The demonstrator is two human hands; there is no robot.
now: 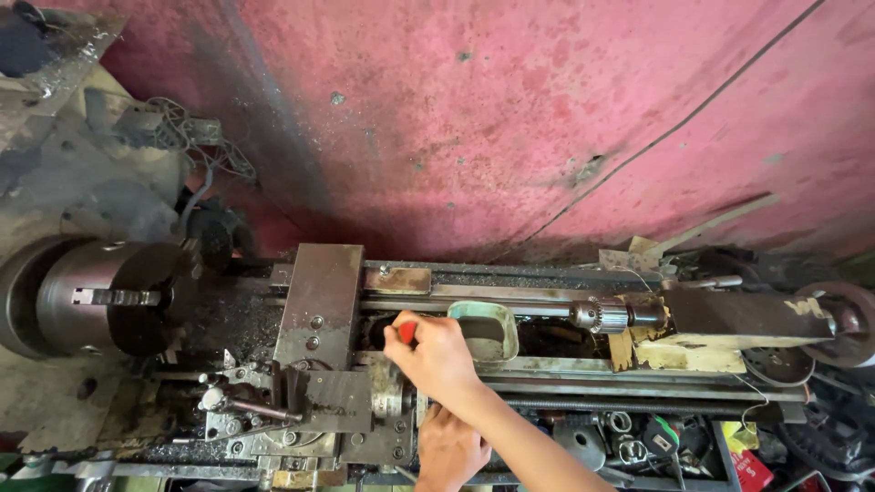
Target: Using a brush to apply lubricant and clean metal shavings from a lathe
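While the grey, swarf-covered metal lathe (pixel 383 301) stood against the stained pink wall (pixel 547 109), the right hand (pixel 436 353) was closed around a small red-handled tool (pixel 407 331) above the lathe bed, just left of a pale green oval metal tin (pixel 486 326). The left hand (pixel 448 448) rested lower, at the front of the grey steel carriage (pixel 342 401); its grip could not be determined. A silver drill chuck (pixel 600 315) pointed toward the dark three-jaw chuck (pixel 109 296).
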